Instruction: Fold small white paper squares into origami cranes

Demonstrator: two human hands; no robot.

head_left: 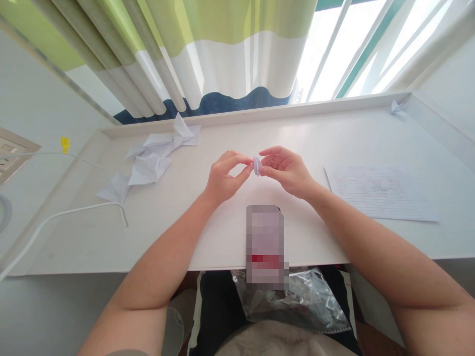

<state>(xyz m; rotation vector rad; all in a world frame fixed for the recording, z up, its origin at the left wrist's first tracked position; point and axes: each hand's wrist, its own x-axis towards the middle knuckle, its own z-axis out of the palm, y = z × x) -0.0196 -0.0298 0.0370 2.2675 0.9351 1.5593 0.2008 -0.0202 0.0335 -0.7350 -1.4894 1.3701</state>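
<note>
A small piece of folded white paper (257, 167) is held up over the middle of the desk, between my two hands. The thumb and index finger of my left hand (225, 177) pinch its left edge. From the other side, my right hand (287, 170) has its thumb against the paper, with the fingers curled around behind it. How the folds run is too small to make out. Just below the hands, a blurred-out rectangular object (264, 230), perhaps a phone, overlaps the desk's front edge.
Several crumpled or folded white papers (150, 168) lie at the left of the white desk (218, 237). Lined written sheets (386, 193) are at the right, and a small folded paper (397, 107) sits in the far corner. A white cable (74, 212) crosses the left side. A clear plastic bag (308, 301) lies on the lap.
</note>
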